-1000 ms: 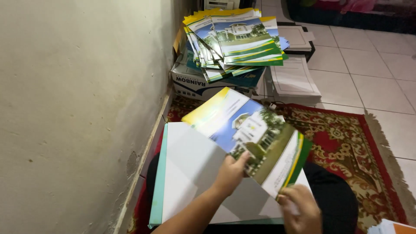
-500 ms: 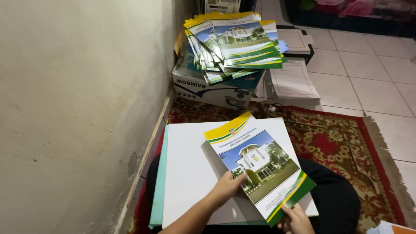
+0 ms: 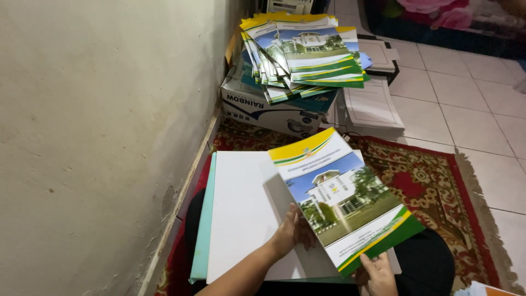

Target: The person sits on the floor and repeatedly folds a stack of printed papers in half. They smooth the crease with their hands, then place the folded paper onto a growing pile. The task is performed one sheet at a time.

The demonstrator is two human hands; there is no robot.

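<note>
Item, nearest: my right hand [image 3: 378, 274], fingers pinching the bottom edge of a glossy booklet with a yellow-green-banded building cover [image 3: 342, 197]; my left hand [image 3: 290, 235], fingers closed beneath its left edge, above the white sheets [image 3: 241, 208] on my lap. Beyond: red patterned rug [image 3: 433, 186]; a stack of matching booklets [image 3: 307, 55] on a cardboard box [image 3: 268, 109]. Step, as I judge it: handling one copy.

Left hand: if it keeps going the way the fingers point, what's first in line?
Likely the booklet it already touches: the left hand points up-right into its underside. Depth is unclear.
</note>
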